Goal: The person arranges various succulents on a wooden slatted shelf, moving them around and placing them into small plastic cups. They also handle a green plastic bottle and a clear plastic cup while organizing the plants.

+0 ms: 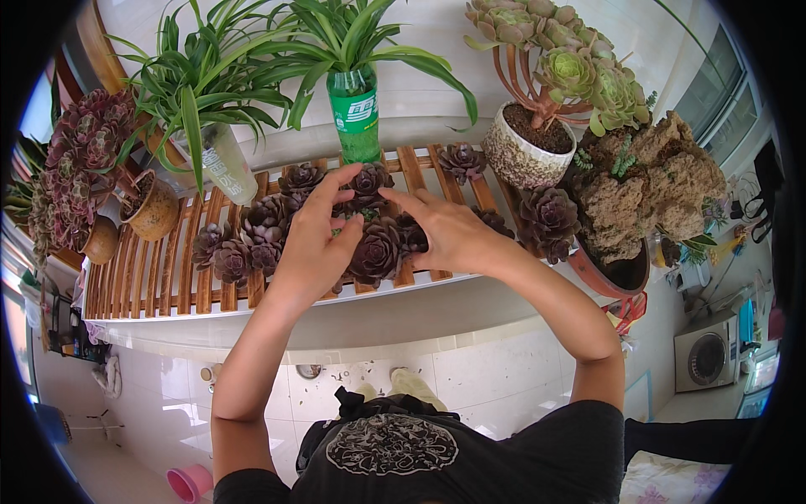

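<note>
Dark purple succulent rosettes (374, 252) sit in a cluster on a slatted wooden rack (182, 277). My left hand (318, 230) is over the cluster's left part, fingers apart, palm turned inward. From the right, my right hand (444, 223) curves over the rosettes, fingers and thumb spread. Neither hand visibly grips anything; whether fingertips touch leaves I cannot tell. Between the hands is a little green foliage (362, 215), partly hidden by them. One loose-looking purple rosette (463, 162) lies behind my right hand, and a larger one (549, 220) is farther right.
Behind the cluster stands a green plastic bottle (354, 120) holding a spider plant, with a clear cup (223, 164) of similar leaves to its left. A white textured pot (532, 151) and a rugged rock planter (648, 189) are at right. Brown pots (151, 211) stand at left.
</note>
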Available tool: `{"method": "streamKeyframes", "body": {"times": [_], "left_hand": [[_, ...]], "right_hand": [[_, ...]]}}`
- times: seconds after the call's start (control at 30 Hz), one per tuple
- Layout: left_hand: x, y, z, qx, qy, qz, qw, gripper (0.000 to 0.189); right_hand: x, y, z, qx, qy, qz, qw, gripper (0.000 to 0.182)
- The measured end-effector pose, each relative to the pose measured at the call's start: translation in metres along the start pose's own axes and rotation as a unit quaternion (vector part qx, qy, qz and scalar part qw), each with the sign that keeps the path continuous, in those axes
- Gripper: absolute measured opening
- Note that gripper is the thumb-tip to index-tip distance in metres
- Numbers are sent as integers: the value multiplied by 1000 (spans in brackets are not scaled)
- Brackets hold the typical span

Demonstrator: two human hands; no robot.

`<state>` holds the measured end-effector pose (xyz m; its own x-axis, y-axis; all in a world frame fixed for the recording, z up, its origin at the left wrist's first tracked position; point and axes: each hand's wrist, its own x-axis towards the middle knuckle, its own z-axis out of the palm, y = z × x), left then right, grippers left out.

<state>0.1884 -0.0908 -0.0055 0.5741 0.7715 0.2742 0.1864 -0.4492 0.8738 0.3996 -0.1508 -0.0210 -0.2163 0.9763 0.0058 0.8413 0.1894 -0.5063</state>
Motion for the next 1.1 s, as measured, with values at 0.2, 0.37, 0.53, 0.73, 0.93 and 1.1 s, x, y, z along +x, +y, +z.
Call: {"method": "streamKeyframes", "body": {"times": [0.2, 0.37, 0.53, 0.73, 0.93, 1.1], "left_hand": [[0, 0, -3, -16, 6, 2, 1000, 54], [0, -1, -2, -22, 6, -1, 1000, 53], [-3, -1, -2, -16, 2, -8, 1000, 53], [8, -1, 12, -17, -27, 34, 999, 51], [42, 4, 44, 9, -103, 26, 994, 45], [77, -17, 75, 38, -136, 3, 990, 42]], "right_hand": [[2, 4, -17, 66, 36, -24, 997, 99], [2, 22, -51, 218, 18, 14, 976, 94], [-6, 44, -82, 302, 11, 43, 952, 88], [-7, 63, -84, 190, 63, 148, 968, 87], [0, 73, -61, 43, 128, 205, 969, 93], [2, 68, -52, 8, 150, 201, 968, 91]]}}
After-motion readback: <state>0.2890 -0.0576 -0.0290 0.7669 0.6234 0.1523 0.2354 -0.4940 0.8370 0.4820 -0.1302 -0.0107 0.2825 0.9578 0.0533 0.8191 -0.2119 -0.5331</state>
